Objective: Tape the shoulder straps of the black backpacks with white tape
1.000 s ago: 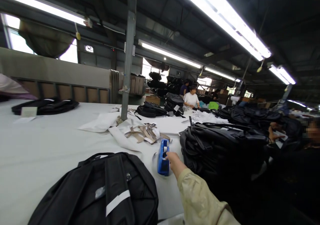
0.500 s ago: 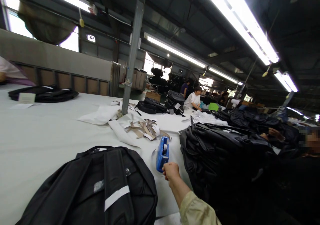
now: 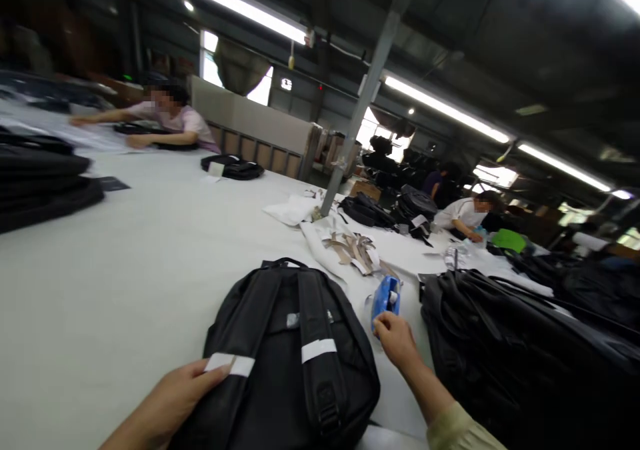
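— Pressing down on the backpack (image 3: 295, 350), is that the left hand (image 3: 170, 403)?

— Yes, its fingers lie together on a white strip of tape (image 3: 229, 365) stuck to the near strap; the bag lies flat on the white table (image 3: 125, 270), straps up.

— And the right hand (image 3: 395, 340)?

— Closed around the near end of the blue tape dispenser (image 3: 385, 297), which stands on the table just right of the backpack.

— What's around?

— A heap of black bags (image 3: 500, 343) at the right, paper scraps (image 3: 355, 250) beyond the dispenser by a grey post (image 3: 360, 113), and other people working further along the table.
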`<action>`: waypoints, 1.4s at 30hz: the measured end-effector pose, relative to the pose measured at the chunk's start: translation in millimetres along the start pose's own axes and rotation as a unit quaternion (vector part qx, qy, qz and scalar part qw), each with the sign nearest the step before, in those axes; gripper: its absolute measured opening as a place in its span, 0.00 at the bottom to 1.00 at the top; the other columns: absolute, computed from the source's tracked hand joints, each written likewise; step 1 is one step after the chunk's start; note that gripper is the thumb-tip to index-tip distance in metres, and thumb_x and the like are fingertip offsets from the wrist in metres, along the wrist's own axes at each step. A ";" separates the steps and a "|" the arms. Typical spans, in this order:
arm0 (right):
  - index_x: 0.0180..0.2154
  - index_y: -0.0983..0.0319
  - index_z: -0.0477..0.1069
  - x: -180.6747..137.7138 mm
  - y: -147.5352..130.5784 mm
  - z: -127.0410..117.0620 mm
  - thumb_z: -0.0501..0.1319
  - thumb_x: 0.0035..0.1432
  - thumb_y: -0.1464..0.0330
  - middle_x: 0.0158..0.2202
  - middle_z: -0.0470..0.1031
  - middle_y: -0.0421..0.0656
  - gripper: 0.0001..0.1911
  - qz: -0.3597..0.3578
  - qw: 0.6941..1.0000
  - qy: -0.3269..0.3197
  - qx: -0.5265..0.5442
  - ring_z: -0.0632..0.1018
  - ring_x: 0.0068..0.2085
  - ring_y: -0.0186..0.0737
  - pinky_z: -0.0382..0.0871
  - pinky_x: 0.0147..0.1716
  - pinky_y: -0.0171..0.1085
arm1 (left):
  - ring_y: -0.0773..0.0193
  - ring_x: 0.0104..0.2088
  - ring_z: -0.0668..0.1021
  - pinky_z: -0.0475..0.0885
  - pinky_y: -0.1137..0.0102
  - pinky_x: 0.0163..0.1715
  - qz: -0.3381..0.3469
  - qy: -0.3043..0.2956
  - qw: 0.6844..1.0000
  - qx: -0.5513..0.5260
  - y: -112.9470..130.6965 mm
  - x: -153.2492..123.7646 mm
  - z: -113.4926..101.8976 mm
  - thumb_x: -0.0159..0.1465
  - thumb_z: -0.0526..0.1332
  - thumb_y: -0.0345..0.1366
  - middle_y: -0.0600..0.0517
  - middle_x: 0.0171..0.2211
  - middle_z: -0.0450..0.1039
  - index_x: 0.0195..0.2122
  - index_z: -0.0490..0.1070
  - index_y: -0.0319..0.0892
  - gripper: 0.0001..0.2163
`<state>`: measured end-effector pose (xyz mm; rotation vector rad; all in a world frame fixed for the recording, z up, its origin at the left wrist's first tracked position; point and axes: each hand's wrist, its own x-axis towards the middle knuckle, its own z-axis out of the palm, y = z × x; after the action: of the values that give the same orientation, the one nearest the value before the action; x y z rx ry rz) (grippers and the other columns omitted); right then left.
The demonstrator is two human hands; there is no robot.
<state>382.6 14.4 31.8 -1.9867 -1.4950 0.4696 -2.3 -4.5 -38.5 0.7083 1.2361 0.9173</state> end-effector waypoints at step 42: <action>0.15 0.62 0.66 -53.8 -141.4 130.6 0.67 0.49 0.67 0.14 0.66 0.38 0.16 0.002 0.955 -0.294 0.021 0.68 0.19 0.33 0.59 0.19 0.33 | 0.56 0.26 0.79 0.73 0.69 0.25 0.023 0.013 0.999 -0.032 7.0 -14.6 6.3 0.48 0.72 0.51 0.49 0.22 0.78 0.31 0.77 0.38 0.20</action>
<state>183.2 22.1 20.9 -1.9038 -1.7986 1.1638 1.5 -13.8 -24.4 0.6772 1.2127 1.0030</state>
